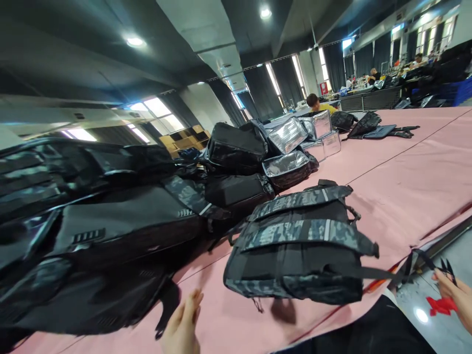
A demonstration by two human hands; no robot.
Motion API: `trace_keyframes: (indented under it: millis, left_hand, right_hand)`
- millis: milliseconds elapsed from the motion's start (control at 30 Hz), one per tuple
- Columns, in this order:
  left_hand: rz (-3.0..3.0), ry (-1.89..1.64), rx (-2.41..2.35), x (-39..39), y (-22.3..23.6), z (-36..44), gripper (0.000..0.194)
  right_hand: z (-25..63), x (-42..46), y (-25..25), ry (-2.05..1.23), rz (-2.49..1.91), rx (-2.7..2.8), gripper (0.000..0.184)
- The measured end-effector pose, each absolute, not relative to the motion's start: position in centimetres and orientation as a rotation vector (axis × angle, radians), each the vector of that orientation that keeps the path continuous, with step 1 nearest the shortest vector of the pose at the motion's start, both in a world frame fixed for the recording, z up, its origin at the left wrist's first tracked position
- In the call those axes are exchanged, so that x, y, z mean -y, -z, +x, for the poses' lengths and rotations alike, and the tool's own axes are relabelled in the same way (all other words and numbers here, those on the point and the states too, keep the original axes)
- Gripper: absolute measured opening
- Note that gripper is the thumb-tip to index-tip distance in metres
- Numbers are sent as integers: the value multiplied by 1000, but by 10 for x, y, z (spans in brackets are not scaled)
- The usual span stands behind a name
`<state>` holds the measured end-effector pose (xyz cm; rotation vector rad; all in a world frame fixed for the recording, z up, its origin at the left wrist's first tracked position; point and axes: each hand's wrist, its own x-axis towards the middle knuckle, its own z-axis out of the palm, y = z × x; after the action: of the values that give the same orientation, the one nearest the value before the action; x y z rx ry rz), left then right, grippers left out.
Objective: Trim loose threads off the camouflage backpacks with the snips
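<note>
A black backpack (295, 241) with grey camouflage shoulder straps lies straps up on the pink-covered table (398, 167). My left hand (182, 324) is at the near edge, left of this backpack, its fingers loosely extended and nothing visible in them. A black strap end (169, 305) hangs just beside it. Off the table's right edge, my right hand (455, 295) holds small black thread snips (447, 270), blades up. A black webbing strap (376, 273) runs from the backpack to that hand's fingertips. Below the hand hangs a red piece of material (441, 306).
A large heap of black bags (125, 221) covers the left side. Behind the backpack are silver-lined bags (287, 164), with more black bags (365, 125) farther right. A person in yellow (320, 104) is beyond the table. Cardboard boxes (184, 140) stand at the back.
</note>
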<state>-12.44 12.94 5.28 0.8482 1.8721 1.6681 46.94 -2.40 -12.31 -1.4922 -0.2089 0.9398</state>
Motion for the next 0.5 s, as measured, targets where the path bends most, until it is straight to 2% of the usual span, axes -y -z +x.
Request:
trace_keyframes:
  millis: [167,333,433,500]
  left_hand:
    - [1450,-1344,-1975,-108,-40,-87,53]
    - [2549,-1175,-1677,-137,-52,-27,51]
    - [2919,-823,-1551,-161,-67,16,56]
    - [3020,-506,-1516,-170,-72,45,59]
  right_hand:
    - [416,-19,91,-901,-1403,581,49]
    - [342,-18,58,-840,-1326,1056,32]
    - [314,4,40,-651,-1134,1618,21]
    - [309,20,38,-534,-1022,1782,17]
